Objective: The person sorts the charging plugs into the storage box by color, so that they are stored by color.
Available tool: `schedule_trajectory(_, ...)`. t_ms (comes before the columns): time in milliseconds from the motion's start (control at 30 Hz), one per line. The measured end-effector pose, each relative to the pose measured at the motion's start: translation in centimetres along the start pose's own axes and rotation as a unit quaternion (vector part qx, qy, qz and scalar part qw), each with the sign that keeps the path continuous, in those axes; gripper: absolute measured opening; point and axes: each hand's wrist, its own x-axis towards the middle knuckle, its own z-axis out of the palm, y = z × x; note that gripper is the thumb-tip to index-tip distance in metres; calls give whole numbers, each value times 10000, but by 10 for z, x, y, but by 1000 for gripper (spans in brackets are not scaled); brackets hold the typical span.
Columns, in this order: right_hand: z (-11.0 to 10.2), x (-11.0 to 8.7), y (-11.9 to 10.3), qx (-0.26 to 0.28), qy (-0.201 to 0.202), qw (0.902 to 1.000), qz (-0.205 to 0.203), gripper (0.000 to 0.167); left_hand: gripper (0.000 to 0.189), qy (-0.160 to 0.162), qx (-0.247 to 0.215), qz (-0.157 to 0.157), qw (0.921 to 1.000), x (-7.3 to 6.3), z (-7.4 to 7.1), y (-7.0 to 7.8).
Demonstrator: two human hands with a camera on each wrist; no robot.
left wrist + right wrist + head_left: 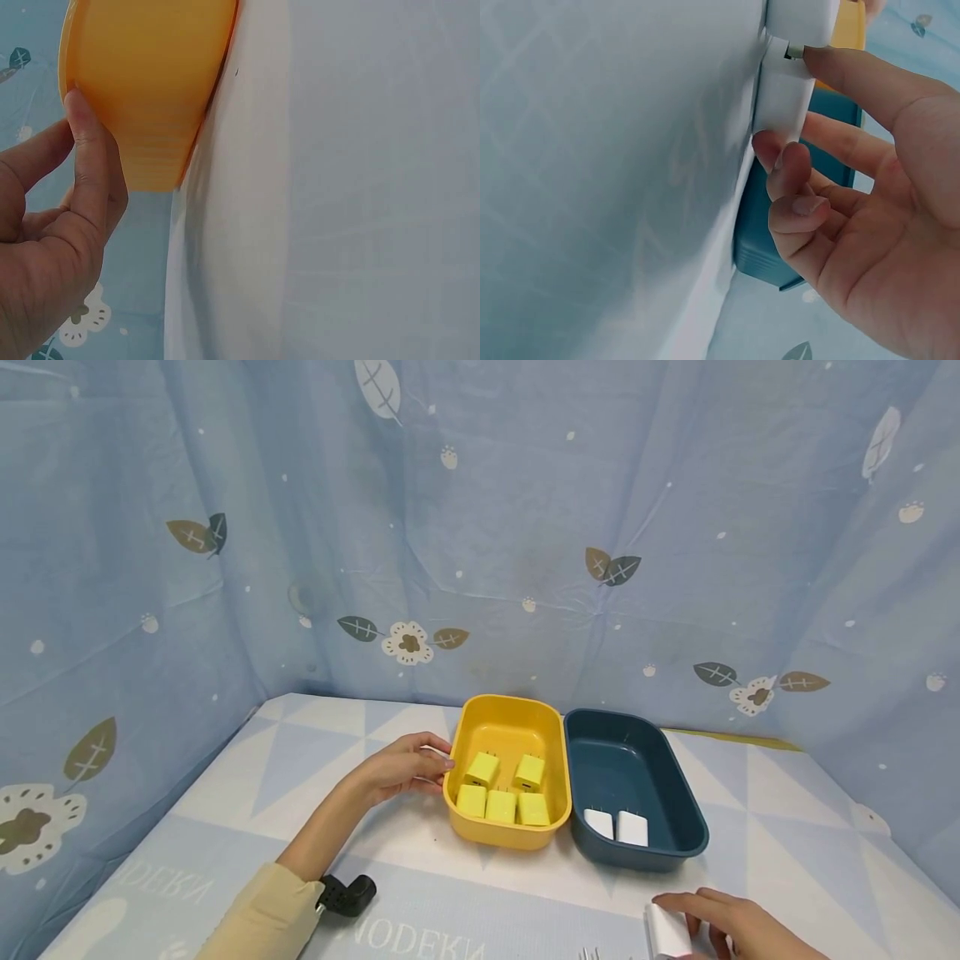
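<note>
My left hand point(408, 766) pinches the left rim of a yellow bin point(510, 710); the left wrist view shows the fingers point(91, 169) at its edge. Several yellow charger plugs point(501, 806) lie in that bin. Touching its right side stands a dark blue bin point(626, 727) with two white charger plugs point(632, 828) at its near end. In front of the blue bin, my right hand point(738, 927) grips a white charger plug point(784, 94) between thumb and fingers, low at the table. A second white plug point(802, 16) shows just beyond it in the right wrist view.
Metal prongs point(590, 953) poke up at the bottom edge of the head view. A black device point(351, 896) sits at my left wrist. The table point(420, 877) has a patterned cloth, and a blue leaf-print curtain point(480, 510) hangs behind and at the sides.
</note>
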Motion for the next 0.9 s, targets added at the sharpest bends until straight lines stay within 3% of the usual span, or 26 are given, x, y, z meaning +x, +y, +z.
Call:
schedule_trajectory(233, 2, 1, -2, 416, -15, 9983, 416, 66, 37, 7, 20, -8, 10000, 1, 1, -1)
schedule_trajectory(500, 1, 1, -8, 448, 230, 9976, 469, 50, 37, 8, 60, -9, 10000, 1, 0, -1)
schedule_trajectory(900, -2, 3, -14, 312, 218, 9982, 453, 47, 38, 20, 90, 11, 10000, 2, -1, -1)
